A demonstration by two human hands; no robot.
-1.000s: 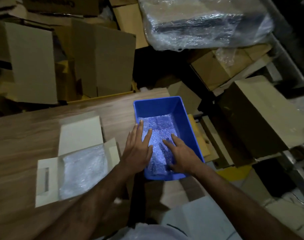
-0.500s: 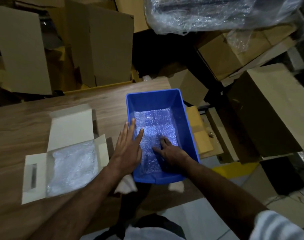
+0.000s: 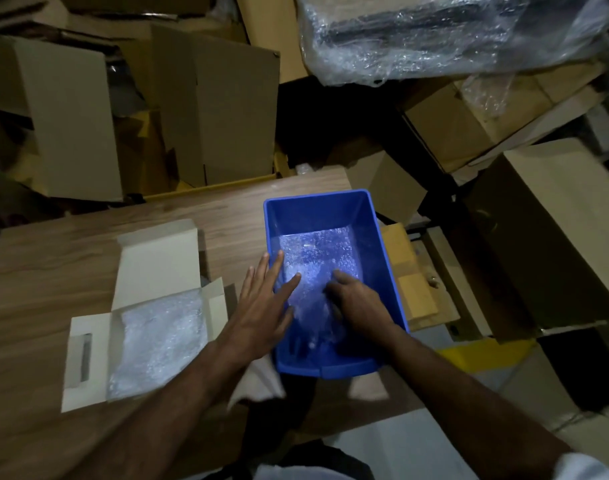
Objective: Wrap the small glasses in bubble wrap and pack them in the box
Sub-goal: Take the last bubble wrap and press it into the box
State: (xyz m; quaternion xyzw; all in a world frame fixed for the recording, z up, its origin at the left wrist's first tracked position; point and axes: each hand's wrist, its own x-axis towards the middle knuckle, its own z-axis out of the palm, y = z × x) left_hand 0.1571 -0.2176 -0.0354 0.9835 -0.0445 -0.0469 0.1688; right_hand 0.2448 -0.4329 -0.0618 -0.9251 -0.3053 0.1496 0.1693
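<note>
Bubble wrap point(image 3: 316, 251), clear and pebbled with small air cells, lines the floor of our blue plastic bin point(image 3: 316, 209), which sits at the right end of the wooden table point(image 3: 53, 258); from the head view it lies at about one o'clock from our chest. We judge that it is kept there as stock, low-walled and near for both arms. Our left hand point(image 3: 261, 306) lies flat across the bin's left rim, fingers straight and spread, holding nothing, likely steadying the sheet. Our right hand point(image 3: 356, 303) reaches into the bin with fingers bent down into the wrap; whether it has truly pinched a layer we cannot tell. At nine o'clock from the bin stands the white cardboard box point(image 3: 157, 258), matte, flaps folded open, already padded with a second sheet of wrap point(image 3: 157, 341). No glasses show plainly. Brown cartons point(image 3: 226, 109) crowd beyond the table's far edge.
</note>
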